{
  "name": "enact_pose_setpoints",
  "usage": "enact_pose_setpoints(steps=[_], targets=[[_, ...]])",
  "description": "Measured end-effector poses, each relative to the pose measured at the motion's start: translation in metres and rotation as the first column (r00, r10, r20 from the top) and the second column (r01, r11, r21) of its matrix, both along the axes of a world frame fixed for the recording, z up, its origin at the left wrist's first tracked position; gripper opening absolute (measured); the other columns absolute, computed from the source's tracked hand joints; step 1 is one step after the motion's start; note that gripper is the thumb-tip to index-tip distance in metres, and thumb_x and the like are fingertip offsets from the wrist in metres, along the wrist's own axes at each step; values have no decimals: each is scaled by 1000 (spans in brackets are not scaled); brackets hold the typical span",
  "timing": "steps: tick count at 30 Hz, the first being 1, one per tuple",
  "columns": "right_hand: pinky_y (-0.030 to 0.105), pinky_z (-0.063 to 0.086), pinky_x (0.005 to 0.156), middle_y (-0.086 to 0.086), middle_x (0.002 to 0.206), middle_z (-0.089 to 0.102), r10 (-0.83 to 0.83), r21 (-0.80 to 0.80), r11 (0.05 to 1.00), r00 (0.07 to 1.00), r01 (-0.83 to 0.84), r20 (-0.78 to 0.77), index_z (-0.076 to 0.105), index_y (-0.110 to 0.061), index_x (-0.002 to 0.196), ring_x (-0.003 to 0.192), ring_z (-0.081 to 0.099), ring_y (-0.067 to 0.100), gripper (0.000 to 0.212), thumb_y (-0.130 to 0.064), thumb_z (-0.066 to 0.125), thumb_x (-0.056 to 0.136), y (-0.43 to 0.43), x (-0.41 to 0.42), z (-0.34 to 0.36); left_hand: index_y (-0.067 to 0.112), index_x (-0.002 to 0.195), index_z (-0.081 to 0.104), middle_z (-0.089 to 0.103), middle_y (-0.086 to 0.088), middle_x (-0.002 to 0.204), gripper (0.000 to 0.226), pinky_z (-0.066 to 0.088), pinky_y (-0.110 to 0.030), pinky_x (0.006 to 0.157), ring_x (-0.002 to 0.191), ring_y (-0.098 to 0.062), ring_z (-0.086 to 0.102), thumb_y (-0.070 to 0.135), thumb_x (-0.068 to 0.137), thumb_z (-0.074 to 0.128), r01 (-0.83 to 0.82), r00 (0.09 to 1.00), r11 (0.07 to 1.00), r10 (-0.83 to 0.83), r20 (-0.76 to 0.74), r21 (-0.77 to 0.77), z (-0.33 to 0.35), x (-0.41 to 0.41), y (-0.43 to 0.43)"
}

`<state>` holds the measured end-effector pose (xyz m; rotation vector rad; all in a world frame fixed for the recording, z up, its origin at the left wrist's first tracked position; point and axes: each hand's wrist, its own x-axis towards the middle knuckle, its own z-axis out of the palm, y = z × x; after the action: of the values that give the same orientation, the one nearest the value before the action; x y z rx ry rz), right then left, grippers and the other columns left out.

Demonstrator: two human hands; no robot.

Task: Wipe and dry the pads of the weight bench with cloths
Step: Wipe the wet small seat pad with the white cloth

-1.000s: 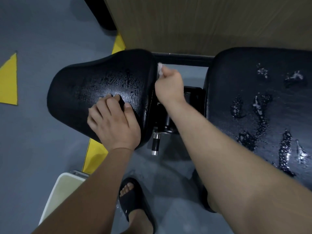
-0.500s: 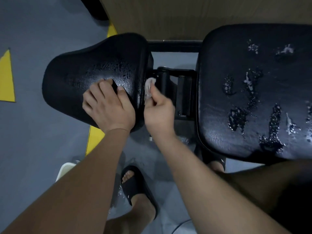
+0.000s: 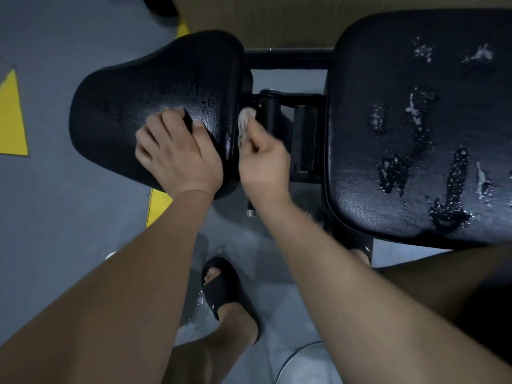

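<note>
In the head view, two black pads of the bench are seen from above: a seat pad on the left and a back pad on the right, with the black frame showing in the gap between them. The left hand is laid on the near right part of the seat pad, fingers bent and thumb spread. A dark wedge is seen between forefinger and thumb, but whether anything is held there cannot be told. A pale cloth is pinched in the right hand and pressed against the seat pad's right edge, in the gap beside the frame; this hand is slightly blurred. Fine droplets are seen on the seat pad near the left hand. Patches of foamy wet are spread over the back pad, which is touched by neither hand. Below the arms, a foot in a black sandal is planted on the grey floor, where yellow marks are painted. A wooden wall is seen behind the bench.
</note>
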<state>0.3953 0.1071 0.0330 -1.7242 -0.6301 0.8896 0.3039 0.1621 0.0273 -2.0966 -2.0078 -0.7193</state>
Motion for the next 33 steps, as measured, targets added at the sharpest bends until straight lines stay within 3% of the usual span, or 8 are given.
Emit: enact_pose_setpoints(steps=[8, 12, 15, 19, 22, 24, 28, 33], targets=[[39, 58, 82, 12, 101, 76, -56, -42, 997, 996, 59, 74, 73, -6, 115, 90, 71, 25, 27, -4, 55, 95, -21, -13, 10, 12, 113, 60, 58, -11, 120, 31, 38, -50, 99, 113, -37, 53, 37, 97, 51, 1, 1000, 1000, -1, 11, -2, 2, 0, 0], [13, 45, 98, 2, 128, 70, 11, -70, 998, 1000, -10, 12, 61, -19, 140, 118, 64, 17, 40, -9, 48, 103, 15, 10, 3, 12, 112, 60, 59, -11, 120, 31, 38, -50, 99, 113, -37, 53, 37, 96, 50, -15, 1000, 1000, 15, 3, -13, 2, 1, 0], [-1, 33, 92, 0, 131, 69, -5, 3, 1000, 1000, 5, -8, 61, -15, 140, 121, 61, 9, 39, -8, 52, 102, -10, -7, -1, 12, 112, 59, 58, -11, 121, 32, 39, -51, 99, 112, -37, 53, 38, 96, 50, -4, 1000, 1000, 4, 4, -24, 2, 0, 1], [15, 51, 87, -5, 107, 76, 44, -90, 995, 999, -42, 21, 69, -20, 130, 96, 68, 4, 36, -9, 58, 97, -51, -28, 3, 12, 112, 58, 58, -13, 119, 32, 39, -51, 98, 110, -38, 53, 39, 97, 48, -16, 1000, 999, 15, -21, -48, 2, 0, 2], [19, 47, 76, -17, 83, 67, 62, -65, 996, 998, -60, 25, 76, -14, 113, 71, 55, -5, 24, -9, 60, 96, -40, -14, 3, 11, 112, 57, 57, -14, 119, 33, 39, -53, 98, 112, -39, 52, 38, 98, 46, -8, 1000, 998, 7, -24, -63, 2, -1, 2], [17, 45, 72, -22, 76, 58, 43, -50, 998, 999, -41, 30, 75, -18, 120, 63, 50, -7, 27, -12, 59, 99, -19, 1, 6, 11, 112, 57, 56, -15, 120, 34, 38, -54, 100, 113, -40, 52, 39, 98, 45, -12, 1000, 996, 10, -20, -84, 4, 0, 3], [21, 52, 96, -8, 107, 74, 38, -44, 998, 999, -38, 8, 67, -23, 132, 97, 63, 2, 34, -15, 56, 101, -13, 1, 9, 11, 116, 54, 53, -14, 126, 37, 34, -54, 105, 119, -37, 48, 40, 98, 40, -10, 1000, 984, 7, -19, -180, 11, -1, 6], [31, 55, 88, -5, 104, 77, 2, -101, 995, 999, 3, 43, 71, -25, 126, 91, 70, 14, 35, -13, 56, 97, -52, -41, 7, 14, 125, 47, 43, -12, 136, 36, 23, -51, 112, 130, -35, 37, 41, 102, 41, 42, 999, 925, -31, 35, -377, 33, -6, 7]])
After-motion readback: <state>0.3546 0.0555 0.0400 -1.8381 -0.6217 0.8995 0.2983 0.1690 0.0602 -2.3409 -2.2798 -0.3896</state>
